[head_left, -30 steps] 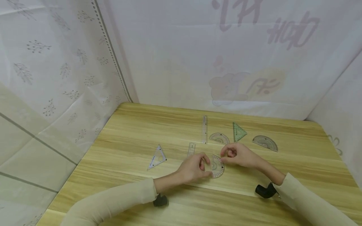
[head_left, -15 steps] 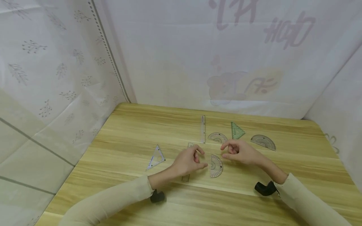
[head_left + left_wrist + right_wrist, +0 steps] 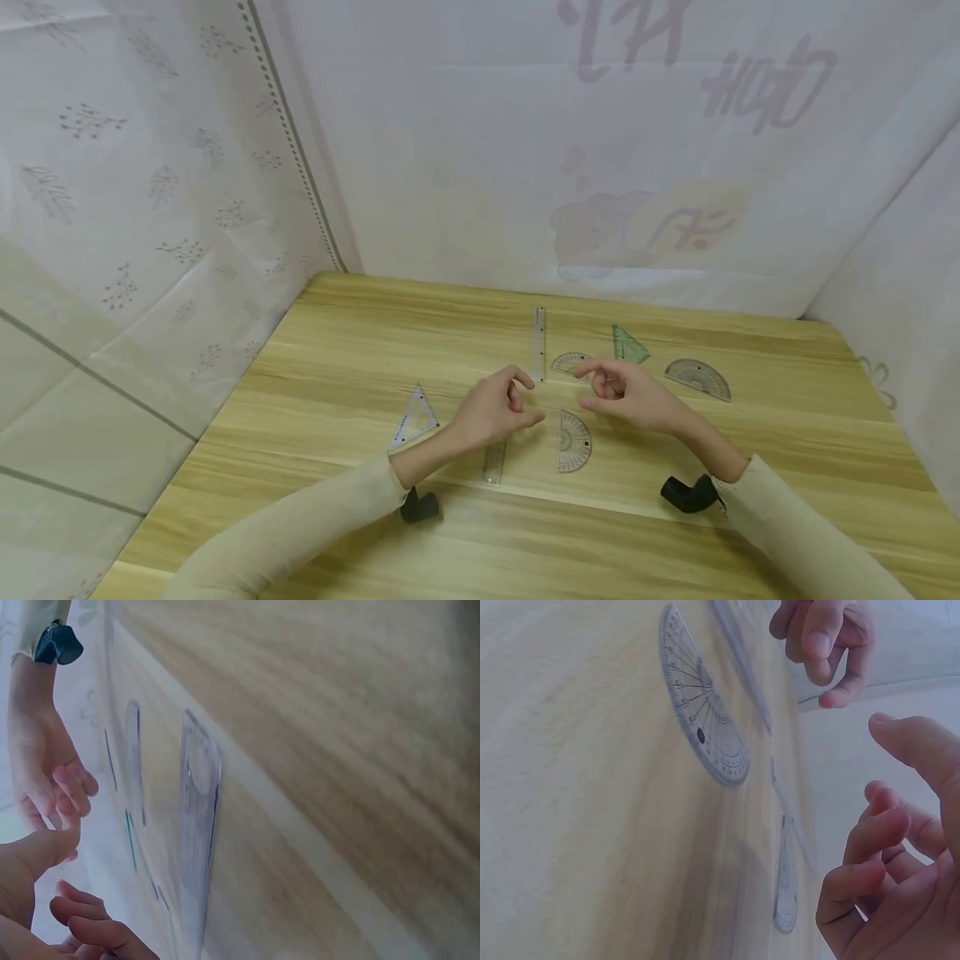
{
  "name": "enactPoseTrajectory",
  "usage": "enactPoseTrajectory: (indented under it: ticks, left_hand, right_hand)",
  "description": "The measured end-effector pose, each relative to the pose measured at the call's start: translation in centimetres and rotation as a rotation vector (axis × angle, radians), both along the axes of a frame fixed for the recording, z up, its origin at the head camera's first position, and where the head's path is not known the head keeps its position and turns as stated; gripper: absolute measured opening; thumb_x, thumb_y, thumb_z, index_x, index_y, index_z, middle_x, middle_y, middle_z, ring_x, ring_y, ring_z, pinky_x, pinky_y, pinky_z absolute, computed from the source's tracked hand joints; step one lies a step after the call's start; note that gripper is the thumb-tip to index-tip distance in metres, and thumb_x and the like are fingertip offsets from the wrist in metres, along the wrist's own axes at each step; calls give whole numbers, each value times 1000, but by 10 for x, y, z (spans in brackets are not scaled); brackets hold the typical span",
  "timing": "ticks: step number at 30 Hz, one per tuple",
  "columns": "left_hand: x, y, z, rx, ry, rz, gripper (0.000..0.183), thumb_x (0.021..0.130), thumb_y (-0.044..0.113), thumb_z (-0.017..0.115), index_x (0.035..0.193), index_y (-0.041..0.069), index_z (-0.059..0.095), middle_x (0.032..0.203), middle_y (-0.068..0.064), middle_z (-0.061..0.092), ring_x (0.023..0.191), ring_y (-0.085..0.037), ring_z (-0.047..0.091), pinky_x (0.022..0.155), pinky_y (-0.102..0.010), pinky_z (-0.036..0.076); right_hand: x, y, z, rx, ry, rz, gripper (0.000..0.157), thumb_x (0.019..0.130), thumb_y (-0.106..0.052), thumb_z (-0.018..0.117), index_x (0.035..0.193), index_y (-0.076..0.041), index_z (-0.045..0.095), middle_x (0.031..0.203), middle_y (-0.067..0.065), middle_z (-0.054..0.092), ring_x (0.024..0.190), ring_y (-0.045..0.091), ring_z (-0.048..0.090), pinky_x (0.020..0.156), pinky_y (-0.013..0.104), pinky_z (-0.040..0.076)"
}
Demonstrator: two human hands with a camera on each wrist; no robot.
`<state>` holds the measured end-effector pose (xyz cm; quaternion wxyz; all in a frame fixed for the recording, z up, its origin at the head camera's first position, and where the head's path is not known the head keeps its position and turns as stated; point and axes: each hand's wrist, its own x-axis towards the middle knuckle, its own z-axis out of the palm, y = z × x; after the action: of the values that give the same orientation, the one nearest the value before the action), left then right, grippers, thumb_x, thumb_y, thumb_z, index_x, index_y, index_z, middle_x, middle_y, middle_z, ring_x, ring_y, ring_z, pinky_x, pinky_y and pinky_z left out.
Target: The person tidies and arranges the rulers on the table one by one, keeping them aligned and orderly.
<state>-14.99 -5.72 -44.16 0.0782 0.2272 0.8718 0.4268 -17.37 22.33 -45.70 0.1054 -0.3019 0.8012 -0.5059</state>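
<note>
Loosely curved fingers [image 3: 881, 831] hover near a clear, half-round protractor [image 3: 575, 442].

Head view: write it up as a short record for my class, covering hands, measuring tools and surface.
Left hand: holding nothing; partly hides the near ruler
Right hand: holding nothing; partly hides the back protractor
Rulers: two, the near ruler and the far ruler
Protractors: three, the back protractor, front protractor with its straight edge leftward, and grey protractor
Triangles: two, clear triangle and green triangle
Surface: wooden table
</note>
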Motion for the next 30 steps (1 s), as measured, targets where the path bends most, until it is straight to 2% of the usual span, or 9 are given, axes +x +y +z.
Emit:
enactPoseTrajectory:
  ticks: [9,21,30]
  left_hand:
    - [-8,-8,-1,10,-5,17,51,87,19,84,125,0,58,75,4,59,57,-8,54,56,-24,46]
    - [-12,-13,-2,14,-17,15,49,88,19,83,124,-2,58,75,2,60,56,-9,53,53,-24,44]
    - [-17,-13,2,8,5,33,57,85,22,86,129,0,57,78,2,61,60,-11,56,56,-26,47]
  right_hand:
    - [-11,-2,5,-16,-15,31,42,94,-5,74,130,7,56,82,10,56,57,11,44,51,25,40]
    - [-21,-2,10,-5,-85,39,49,95,-7,74,135,8,52,90,15,57,61,15,50,55,26,45]
    - [-35,1,9,-5,-89,49,55,93,-7,76,138,9,49,89,18,58,60,28,54,54,34,48]
